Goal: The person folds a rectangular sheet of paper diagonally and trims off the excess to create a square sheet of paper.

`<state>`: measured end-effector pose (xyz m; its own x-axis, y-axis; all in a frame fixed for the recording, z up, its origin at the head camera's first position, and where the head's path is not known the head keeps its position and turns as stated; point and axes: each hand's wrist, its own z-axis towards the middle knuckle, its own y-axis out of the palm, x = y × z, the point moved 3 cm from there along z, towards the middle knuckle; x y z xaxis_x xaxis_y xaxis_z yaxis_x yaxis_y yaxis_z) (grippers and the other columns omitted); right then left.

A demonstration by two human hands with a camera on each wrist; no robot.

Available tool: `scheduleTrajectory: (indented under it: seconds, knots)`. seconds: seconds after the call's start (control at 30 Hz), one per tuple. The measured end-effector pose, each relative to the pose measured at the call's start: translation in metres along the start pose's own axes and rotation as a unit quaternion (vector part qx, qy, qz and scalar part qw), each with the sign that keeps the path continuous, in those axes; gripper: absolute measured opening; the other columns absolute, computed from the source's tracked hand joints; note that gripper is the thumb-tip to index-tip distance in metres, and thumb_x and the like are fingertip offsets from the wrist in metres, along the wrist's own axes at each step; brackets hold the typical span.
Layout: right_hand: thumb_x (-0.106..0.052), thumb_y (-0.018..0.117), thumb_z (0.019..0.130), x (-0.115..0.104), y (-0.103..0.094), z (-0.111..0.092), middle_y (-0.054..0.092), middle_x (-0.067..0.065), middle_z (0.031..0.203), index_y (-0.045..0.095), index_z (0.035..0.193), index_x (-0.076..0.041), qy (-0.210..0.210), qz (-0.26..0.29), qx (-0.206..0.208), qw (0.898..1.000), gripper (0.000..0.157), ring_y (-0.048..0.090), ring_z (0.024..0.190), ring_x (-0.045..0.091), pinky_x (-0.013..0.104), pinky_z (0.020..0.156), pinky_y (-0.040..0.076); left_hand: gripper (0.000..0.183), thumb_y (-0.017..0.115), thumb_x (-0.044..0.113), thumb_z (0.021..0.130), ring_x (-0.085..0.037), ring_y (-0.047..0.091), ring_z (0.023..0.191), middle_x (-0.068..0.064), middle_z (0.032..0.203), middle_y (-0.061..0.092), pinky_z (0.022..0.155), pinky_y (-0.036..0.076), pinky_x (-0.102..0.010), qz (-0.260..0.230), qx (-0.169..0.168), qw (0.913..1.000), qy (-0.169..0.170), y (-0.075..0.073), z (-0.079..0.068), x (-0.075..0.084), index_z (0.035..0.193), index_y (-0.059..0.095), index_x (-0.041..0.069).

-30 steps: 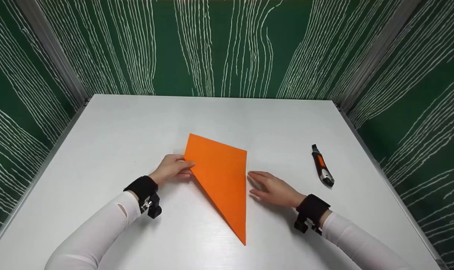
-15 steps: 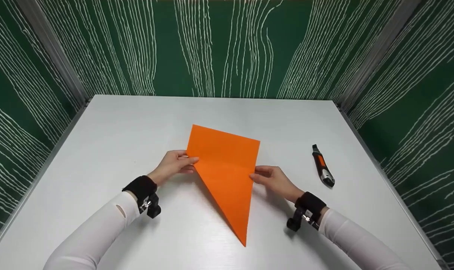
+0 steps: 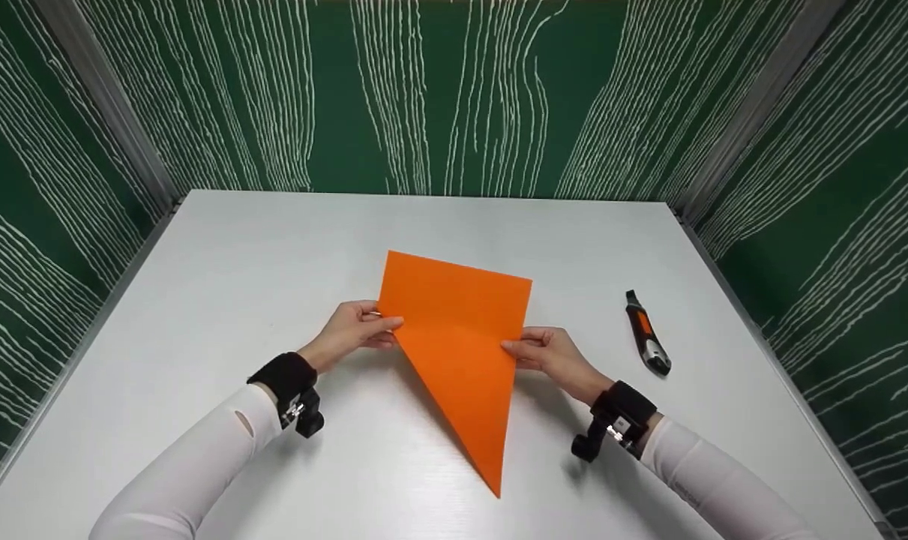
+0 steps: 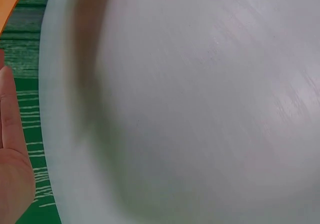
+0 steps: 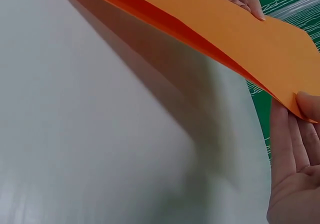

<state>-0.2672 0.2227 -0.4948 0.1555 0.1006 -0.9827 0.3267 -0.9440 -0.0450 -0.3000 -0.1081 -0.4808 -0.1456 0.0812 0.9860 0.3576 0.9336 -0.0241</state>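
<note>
A folded sheet of orange paper (image 3: 454, 337), four-sided and tapering to a point toward me, is held tilted above the white table. My left hand (image 3: 355, 328) pinches its left edge, thumb on top and fingers behind. On the opposite edge, my right hand (image 3: 555, 356) pinches the paper the same way. In the right wrist view, the paper (image 5: 240, 29) shows a narrow gap between its layers along the lower edge, and the right thumb (image 5: 309, 105) presses on its face. Only part of the left hand (image 4: 12, 134) appears in the left wrist view.
A black and orange utility knife (image 3: 648, 332) lies on the right side of the white table (image 3: 274, 247). Green walls with white wavy lines (image 3: 483, 97) stand behind the table and along both sides.
My right hand, apart from the paper a second ago, now pinches its right edge. The paper's upper part has been raised and swung slightly right. My left hand keeps its hold, moving slightly right.
</note>
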Motion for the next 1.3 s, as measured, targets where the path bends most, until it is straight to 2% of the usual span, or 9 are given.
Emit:
scheduleTrajectory:
  seconds: [0.2,0.3,0.5,0.63,0.73,0.87,1.0,1.17,1.3]
  knots:
    - [-0.014,0.071,0.097,-0.002,-0.006,-0.003,0.076,-0.012,0.091,0.073,0.109,-0.005,-0.001,-0.011,0.002,1.000,0.015,0.070,0.086,0.001,0.021,0.085,0.061,0.026,0.070,0.013,0.098,-0.009,0.078,0.077,0.004,0.088,0.080,0.084,0.064,-0.032,0.007,-0.027,0.9996,-0.005,-0.002,0.001,-0.003,0.117,0.066,-0.004]
    - [-0.015,0.070,0.098,-0.003,-0.008,-0.006,0.076,-0.012,0.091,0.073,0.109,-0.005,-0.006,-0.015,-0.003,1.000,0.016,0.070,0.086,0.001,0.022,0.085,0.061,0.026,0.070,0.015,0.098,-0.011,0.079,0.082,0.003,0.089,0.080,0.086,0.064,-0.033,0.022,-0.040,0.9989,-0.008,-0.004,0.000,-0.003,0.116,0.068,-0.004]
    - [-0.016,0.068,0.100,-0.004,-0.013,-0.010,0.074,-0.012,0.094,0.073,0.115,-0.004,-0.017,-0.026,-0.024,0.999,0.020,0.072,0.088,0.002,0.022,0.087,0.061,0.017,0.064,0.021,0.103,-0.025,0.078,0.103,-0.002,0.095,0.081,0.094,0.061,-0.038,0.050,-0.089,0.9947,-0.010,-0.009,-0.004,-0.003,0.102,0.068,0.005]
    - [-0.014,0.065,0.101,-0.004,-0.017,-0.011,0.073,-0.011,0.093,0.072,0.114,-0.005,-0.019,-0.026,-0.036,0.999,0.018,0.072,0.089,0.003,0.023,0.088,0.061,0.018,0.060,0.023,0.105,-0.021,0.078,0.106,-0.004,0.103,0.080,0.095,0.060,-0.038,0.050,-0.115,0.9920,-0.014,-0.010,-0.006,-0.003,0.099,0.067,0.008]
    - [-0.012,0.063,0.102,-0.004,-0.019,-0.011,0.072,-0.011,0.092,0.072,0.113,-0.006,-0.024,-0.020,-0.048,0.998,0.015,0.072,0.089,0.003,0.023,0.088,0.061,0.017,0.058,0.022,0.106,-0.015,0.078,0.103,-0.001,0.103,0.079,0.096,0.060,-0.038,0.044,-0.119,0.9918,-0.016,-0.009,-0.006,-0.004,0.099,0.067,0.008]
    - [-0.011,0.063,0.102,-0.002,-0.020,-0.010,0.071,-0.011,0.093,0.070,0.109,-0.012,-0.031,-0.015,-0.056,0.998,0.010,0.072,0.091,0.002,0.023,0.088,0.061,0.014,0.059,0.018,0.105,-0.012,0.078,0.099,0.004,0.096,0.076,0.095,0.060,-0.039,0.031,-0.110,0.9934,-0.008,-0.008,-0.007,-0.006,0.107,0.068,0.007]
    - [-0.008,0.063,0.101,-0.001,-0.023,-0.010,0.072,-0.013,0.095,0.071,0.104,-0.019,-0.029,-0.009,-0.041,0.999,0.014,0.070,0.091,0.001,0.021,0.086,0.061,0.018,0.062,0.014,0.103,-0.011,0.079,0.095,0.006,0.093,0.077,0.095,0.061,-0.039,0.022,-0.113,0.9933,0.007,-0.005,-0.007,-0.005,0.117,0.066,0.003]
    - [-0.005,0.063,0.099,0.000,-0.026,-0.010,0.073,-0.014,0.095,0.075,0.100,-0.025,-0.024,0.002,-0.036,0.999,0.023,0.070,0.089,0.001,0.022,0.086,0.062,0.029,0.064,0.010,0.101,-0.011,0.079,0.093,0.005,0.097,0.079,0.093,0.062,-0.036,0.041,-0.126,0.9909,0.021,-0.005,-0.009,0.002,0.126,0.065,-0.005]
    - [-0.004,0.063,0.099,-0.001,-0.025,-0.011,0.074,-0.012,0.093,0.075,0.098,-0.025,-0.021,0.012,-0.053,0.998,0.024,0.071,0.085,0.003,0.023,0.084,0.062,0.033,0.067,0.009,0.099,-0.018,0.079,0.096,0.006,0.094,0.078,0.096,0.060,-0.042,0.063,-0.133,0.9890,0.018,-0.003,-0.010,0.005,0.128,0.065,-0.006]
